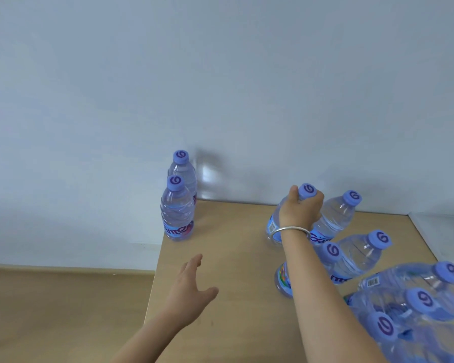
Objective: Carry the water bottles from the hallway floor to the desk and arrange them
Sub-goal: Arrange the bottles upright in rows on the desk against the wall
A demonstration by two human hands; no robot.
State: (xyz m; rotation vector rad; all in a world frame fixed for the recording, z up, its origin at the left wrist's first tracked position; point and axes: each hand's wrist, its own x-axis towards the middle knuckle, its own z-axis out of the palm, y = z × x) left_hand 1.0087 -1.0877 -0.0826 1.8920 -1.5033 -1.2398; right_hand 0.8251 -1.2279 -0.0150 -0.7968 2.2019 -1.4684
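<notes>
Fingers of the right hand point(303, 208) grip a bottle point(275, 224) by its neck for moving, while the left hand point(192, 286) hovers open beside it.

The front left bottle point(178, 209) carries a label reading "ante" — partly cut off. Every cap, such as the back one point(181, 156), bears a purple swirl; barcodes stay unreadable.

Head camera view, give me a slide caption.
Right hand grips a capped water bottle on the desk; left hand hovers open.
</notes>
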